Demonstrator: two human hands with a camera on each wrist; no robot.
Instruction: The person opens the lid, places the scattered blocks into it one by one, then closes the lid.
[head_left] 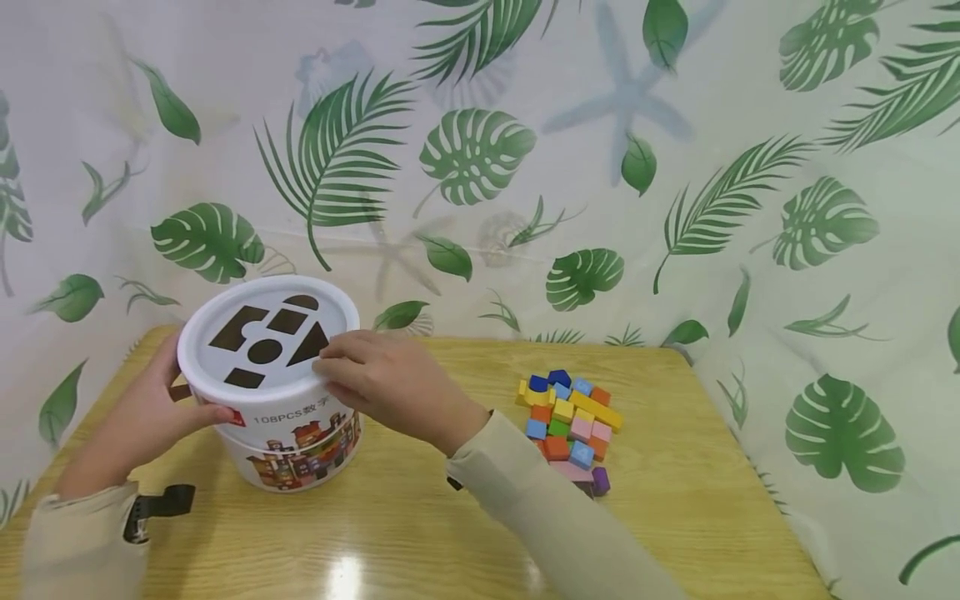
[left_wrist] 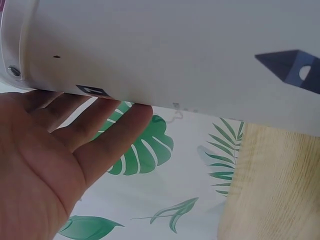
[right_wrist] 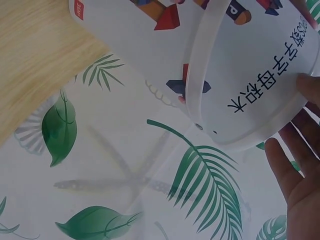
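A white block bucket (head_left: pixel 300 454) with printed toy blocks and Chinese lettering stands at the left of the table. Its white lid (head_left: pixel 225 304) has dark cut-out shapes, among them a circle and a triangle. My left hand (head_left: pixel 153 408) holds the bucket's upper left side, thumb in front. In the left wrist view its fingers (left_wrist: pixel 117 137) touch the bucket wall. At the right edge, my right hand (head_left: pixel 397 379) grips the lid's rim with bent fingers. Seen from the right wrist, the thumb lies against the printed side and the fingers (right_wrist: pixel 282 167) meet the rim.
Coloured wooden blocks (head_left: pixel 558 417) lie in a cluster right of centre on the wooden table (head_left: pixel 675 467). A leaf-patterned sheet (head_left: pixel 480 233) hangs behind the table and down its right side. The bucket's white handle (right_wrist: pixel 197 75) lies across its front.
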